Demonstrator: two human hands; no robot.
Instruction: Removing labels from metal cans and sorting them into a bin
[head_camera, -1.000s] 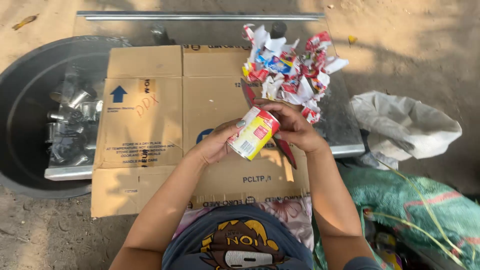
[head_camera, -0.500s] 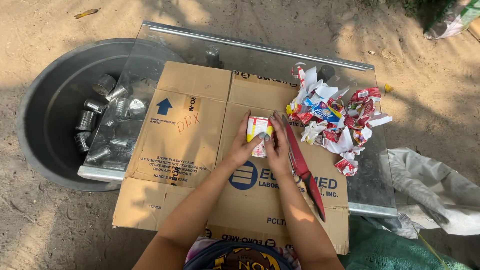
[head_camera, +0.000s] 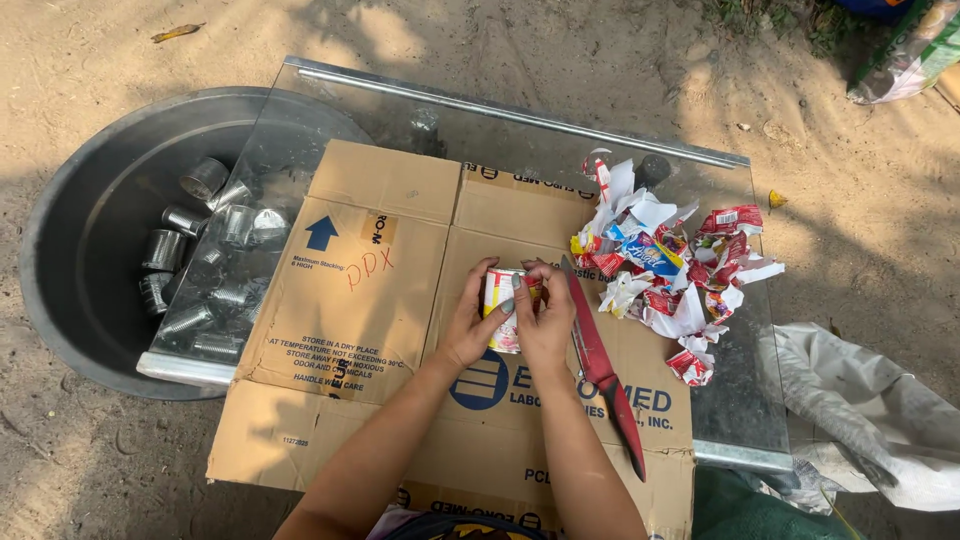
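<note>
A small tin can with a red, white and yellow paper label lies on the flattened cardboard box that covers a glass tabletop. My left hand and my right hand both grip the can, fingers curled over its top edge. A red-handled knife lies on the cardboard just right of my right hand. A heap of torn paper labels sits beyond the knife at the right.
A large round metal basin at the left holds several bare tin cans, partly under the glass. A pale sack lies on the sandy ground at the right. A metal rail edges the far side of the glass.
The can was held up near my body a second ago. Both hands have brought it down onto the cardboard, and the view has tilted to show more of the table.
</note>
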